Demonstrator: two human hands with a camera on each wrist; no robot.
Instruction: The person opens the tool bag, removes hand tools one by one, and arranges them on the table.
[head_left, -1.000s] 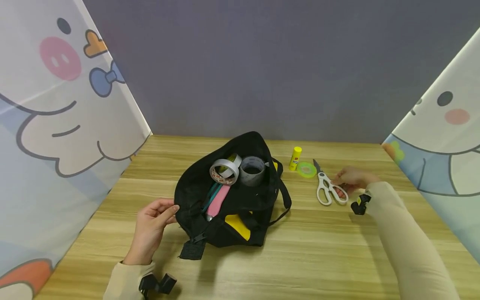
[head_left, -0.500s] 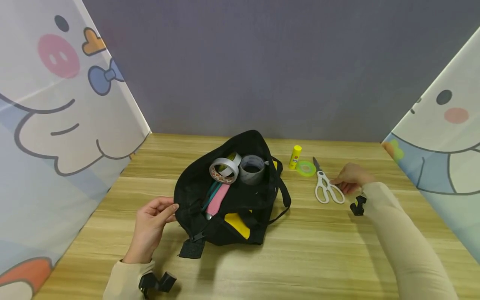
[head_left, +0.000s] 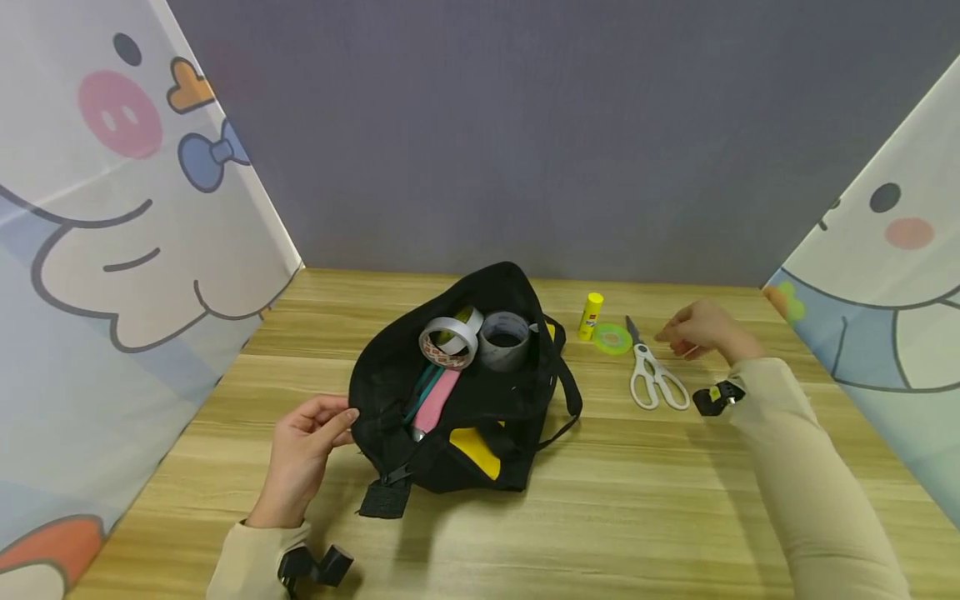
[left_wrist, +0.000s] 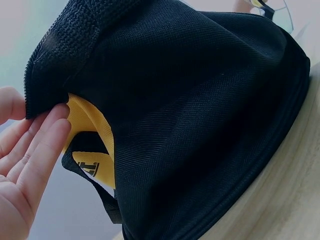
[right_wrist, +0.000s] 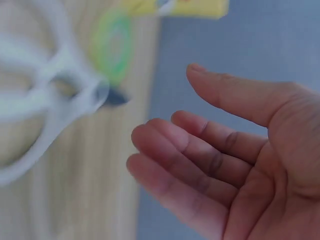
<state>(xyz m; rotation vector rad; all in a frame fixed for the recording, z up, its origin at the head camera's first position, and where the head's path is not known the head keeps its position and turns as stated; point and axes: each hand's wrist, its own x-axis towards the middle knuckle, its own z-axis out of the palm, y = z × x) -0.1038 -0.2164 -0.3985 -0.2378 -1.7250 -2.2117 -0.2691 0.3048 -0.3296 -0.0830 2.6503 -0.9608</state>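
A black bag (head_left: 480, 400) with yellow patches stands with its mouth spread on the wooden table. My left hand (head_left: 302, 454) pinches the bag's left rim between thumb and fingers; the left wrist view shows the zip edge of the bag (left_wrist: 200, 100) in that grip. Inside lie a white tape roll (head_left: 448, 342), a grey tape roll (head_left: 505, 342) and a pink-handled tool (head_left: 435, 403). My right hand (head_left: 705, 329) hovers beside white-handled scissors (head_left: 654, 373), holding nothing. In the right wrist view its fingers are relaxed and thumb apart, clear of the scissors (right_wrist: 55, 85).
Left of the scissors lies a green tape roll (head_left: 612, 338), with a yellow glue stick (head_left: 590, 317) standing next to it. A bag strap (head_left: 570, 392) loops off the bag's right side. A grey wall (head_left: 495, 142) rises behind the table.
My right hand has come away from the scissors' handle and moved up and back past them. The scissors have shifted slightly. My left hand keeps its hold on the bag.
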